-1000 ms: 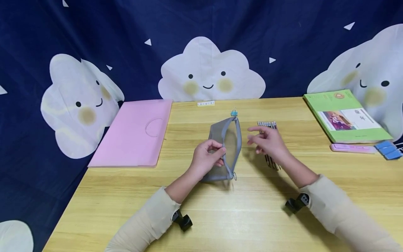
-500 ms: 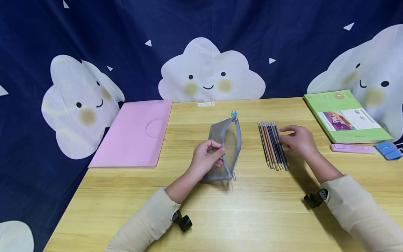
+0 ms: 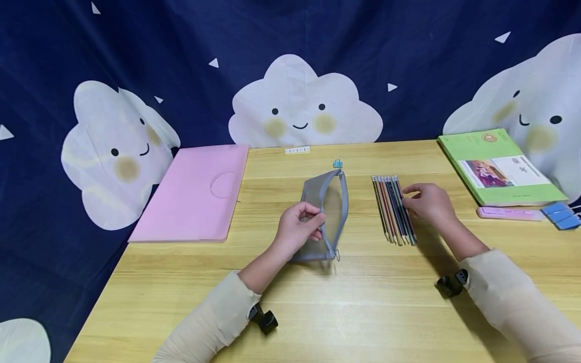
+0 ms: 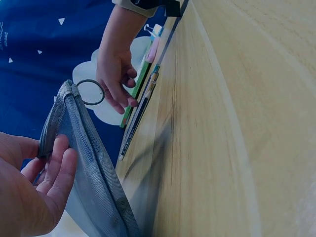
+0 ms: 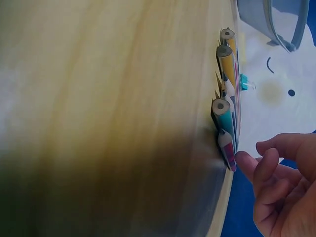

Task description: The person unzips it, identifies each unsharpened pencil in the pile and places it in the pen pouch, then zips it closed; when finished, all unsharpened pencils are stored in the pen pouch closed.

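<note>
A grey mesh zip pouch (image 3: pixel 316 185) stands on its side on the table, its mouth gaping toward the right. My left hand (image 3: pixel 299 222) pinches the near rim of that mouth between thumb and fingers; a ring hangs at the pouch's lower corner. Several pencils (image 3: pixel 394 209) lie side by side in a flat row to the right of the pouch. At the row's right edge is my right hand (image 3: pixel 430 202). In the right wrist view its loosely bent fingers (image 5: pixel 269 165) hold nothing, and one fingertip is at the outermost pencil; whether it touches cannot be told.
A pink folder (image 3: pixel 190 194) lies at the left. At the right are a green book (image 3: pixel 499 169), a pink pen-like item (image 3: pixel 509 214) and blue binder clips (image 3: pixel 560 216). A small blue clip (image 3: pixel 338 163) and a white strip (image 3: pixel 297 149) sit toward the back edge.
My right hand has moved right, from above the pencils near the pouch to the right side of the row, uncovering the pencils. The left hand and pouch have stayed in place.
</note>
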{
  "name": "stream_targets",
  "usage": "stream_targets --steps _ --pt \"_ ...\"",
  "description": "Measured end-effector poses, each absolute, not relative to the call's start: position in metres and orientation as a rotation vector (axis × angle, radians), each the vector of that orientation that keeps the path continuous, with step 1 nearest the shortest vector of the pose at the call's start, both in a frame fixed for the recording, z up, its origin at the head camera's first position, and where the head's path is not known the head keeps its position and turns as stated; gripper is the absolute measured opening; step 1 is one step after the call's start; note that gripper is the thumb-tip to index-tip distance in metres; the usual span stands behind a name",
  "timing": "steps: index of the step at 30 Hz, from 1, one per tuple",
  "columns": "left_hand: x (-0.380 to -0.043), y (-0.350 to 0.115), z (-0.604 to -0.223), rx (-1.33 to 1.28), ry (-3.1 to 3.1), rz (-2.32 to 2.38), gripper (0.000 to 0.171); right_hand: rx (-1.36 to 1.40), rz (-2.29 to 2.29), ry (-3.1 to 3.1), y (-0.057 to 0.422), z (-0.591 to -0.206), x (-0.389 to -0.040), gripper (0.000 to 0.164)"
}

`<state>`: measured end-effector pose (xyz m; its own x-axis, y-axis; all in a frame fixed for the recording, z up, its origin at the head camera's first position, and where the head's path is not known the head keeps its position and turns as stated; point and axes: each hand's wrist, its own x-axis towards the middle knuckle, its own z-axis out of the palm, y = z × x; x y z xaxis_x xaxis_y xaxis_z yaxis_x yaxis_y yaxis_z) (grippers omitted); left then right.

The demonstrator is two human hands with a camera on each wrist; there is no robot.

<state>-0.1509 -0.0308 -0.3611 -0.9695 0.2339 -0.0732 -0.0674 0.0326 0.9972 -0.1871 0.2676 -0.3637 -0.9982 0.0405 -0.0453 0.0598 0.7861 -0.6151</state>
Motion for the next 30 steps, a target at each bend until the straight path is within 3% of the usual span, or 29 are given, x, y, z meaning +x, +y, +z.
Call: stream_targets --steps 8,30 --pt "-0.141 -0.030 -0.341 0.167 2.116 2.031 0.015 0.076 -0.716 3.090 0.266 -0.358 -0.187 0.031" --pt "-0.139 -0.031 -0.339 0.131 2.133 2.020 0.014 0.019 -0.531 2.905 0.266 -0.362 -0.199 0.026"
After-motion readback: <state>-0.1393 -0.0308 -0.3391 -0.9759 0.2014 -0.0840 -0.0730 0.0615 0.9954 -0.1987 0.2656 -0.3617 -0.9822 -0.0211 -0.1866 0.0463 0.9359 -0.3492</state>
